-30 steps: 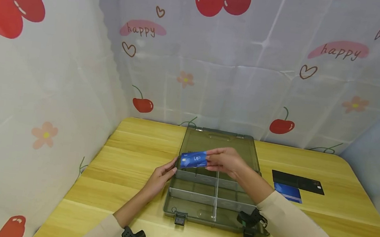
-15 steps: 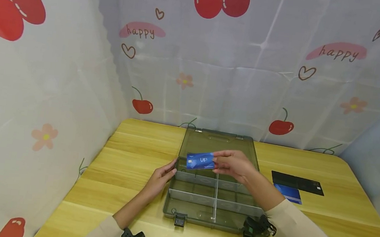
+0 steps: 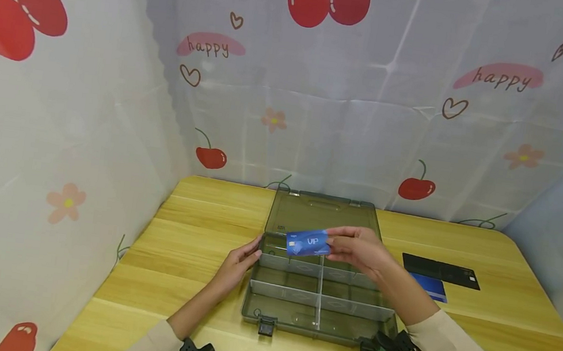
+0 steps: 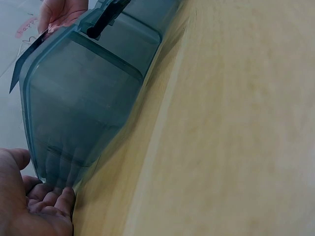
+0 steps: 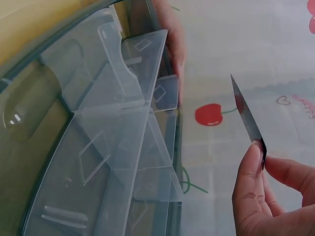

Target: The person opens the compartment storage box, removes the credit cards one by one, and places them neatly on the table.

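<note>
My right hand (image 3: 359,248) pinches a blue VIP card (image 3: 307,243) by its right end, thumb against fingers. The card is over the back compartments of a translucent grey divider box (image 3: 315,334), whose lid lies folded back. In the right wrist view the card (image 5: 248,118) shows nearly edge-on, apart from the dividers. My left hand (image 3: 237,260) rests at the box's left side, near the back corner. In the left wrist view its fingertips (image 4: 64,194) touch the outer wall and its thumb is near the rim.
Black cards (image 3: 440,271) and a blue card (image 3: 427,286) lie on the wooden table (image 3: 204,213) to the right of the box. Two dark latches hang at the box's front edge. A cherry-print curtain (image 3: 321,99) encloses the table.
My right hand has moved the VIP card to the right and slightly down, away from the box's left edge. The left hand stays put at the box.
</note>
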`<state>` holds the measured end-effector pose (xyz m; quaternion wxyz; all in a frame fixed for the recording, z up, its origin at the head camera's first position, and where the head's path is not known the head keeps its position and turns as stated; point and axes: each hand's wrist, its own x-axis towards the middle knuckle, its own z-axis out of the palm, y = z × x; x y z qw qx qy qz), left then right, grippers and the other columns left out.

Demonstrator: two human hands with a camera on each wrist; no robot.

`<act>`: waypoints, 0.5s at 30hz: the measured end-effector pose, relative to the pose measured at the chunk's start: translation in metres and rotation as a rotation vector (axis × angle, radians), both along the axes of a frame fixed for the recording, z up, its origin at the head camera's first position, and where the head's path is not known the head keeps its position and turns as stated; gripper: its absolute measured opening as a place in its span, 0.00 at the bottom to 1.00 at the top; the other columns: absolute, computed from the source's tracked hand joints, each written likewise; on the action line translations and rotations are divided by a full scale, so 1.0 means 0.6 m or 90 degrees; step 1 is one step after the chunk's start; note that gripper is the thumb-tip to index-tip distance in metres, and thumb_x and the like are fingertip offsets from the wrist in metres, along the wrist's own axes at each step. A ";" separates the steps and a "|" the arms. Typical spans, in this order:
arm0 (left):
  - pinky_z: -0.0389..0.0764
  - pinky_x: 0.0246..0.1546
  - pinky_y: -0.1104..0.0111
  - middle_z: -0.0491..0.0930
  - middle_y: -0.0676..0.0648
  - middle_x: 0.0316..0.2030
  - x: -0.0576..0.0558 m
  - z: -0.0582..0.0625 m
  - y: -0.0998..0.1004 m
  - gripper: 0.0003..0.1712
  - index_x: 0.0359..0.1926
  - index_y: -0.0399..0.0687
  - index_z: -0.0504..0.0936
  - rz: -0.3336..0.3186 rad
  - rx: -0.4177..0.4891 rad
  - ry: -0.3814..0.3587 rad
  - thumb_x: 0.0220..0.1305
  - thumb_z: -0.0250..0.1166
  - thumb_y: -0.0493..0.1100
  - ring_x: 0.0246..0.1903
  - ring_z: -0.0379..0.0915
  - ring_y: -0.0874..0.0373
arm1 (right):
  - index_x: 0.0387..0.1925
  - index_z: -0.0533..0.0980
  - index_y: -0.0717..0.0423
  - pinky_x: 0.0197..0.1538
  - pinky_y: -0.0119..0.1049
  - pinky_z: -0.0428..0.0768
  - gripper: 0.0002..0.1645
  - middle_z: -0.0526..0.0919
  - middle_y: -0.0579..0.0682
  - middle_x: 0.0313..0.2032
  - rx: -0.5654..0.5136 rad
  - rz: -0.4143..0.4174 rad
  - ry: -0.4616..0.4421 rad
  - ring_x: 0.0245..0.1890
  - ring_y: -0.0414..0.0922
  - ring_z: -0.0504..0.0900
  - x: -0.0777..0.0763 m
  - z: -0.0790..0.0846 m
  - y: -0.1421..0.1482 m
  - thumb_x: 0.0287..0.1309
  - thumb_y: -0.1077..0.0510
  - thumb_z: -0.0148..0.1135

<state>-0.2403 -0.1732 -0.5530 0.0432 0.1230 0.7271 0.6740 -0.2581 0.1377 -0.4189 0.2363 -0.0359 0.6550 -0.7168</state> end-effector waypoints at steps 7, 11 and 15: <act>0.63 0.70 0.49 0.56 0.43 0.77 0.003 0.003 0.001 0.32 0.77 0.41 0.60 -0.004 -0.001 0.001 0.79 0.54 0.47 0.75 0.51 0.45 | 0.61 0.71 0.76 0.46 0.39 0.88 0.25 0.81 0.58 0.44 0.027 -0.003 0.010 0.35 0.44 0.86 0.011 -0.005 0.013 0.67 0.66 0.62; 0.64 0.70 0.49 0.56 0.43 0.77 0.003 0.004 0.001 0.32 0.77 0.41 0.60 -0.005 0.001 0.003 0.79 0.54 0.48 0.75 0.52 0.44 | 0.61 0.72 0.75 0.45 0.38 0.88 0.24 0.83 0.54 0.39 0.027 0.000 0.016 0.33 0.43 0.85 0.016 -0.005 0.019 0.67 0.66 0.62; 0.64 0.69 0.49 0.56 0.42 0.77 0.002 0.003 0.000 0.32 0.77 0.41 0.60 -0.006 0.002 0.008 0.79 0.54 0.47 0.75 0.52 0.44 | 0.62 0.70 0.76 0.42 0.36 0.88 0.25 0.82 0.53 0.36 0.029 0.007 0.026 0.32 0.43 0.85 0.022 -0.005 0.027 0.68 0.65 0.62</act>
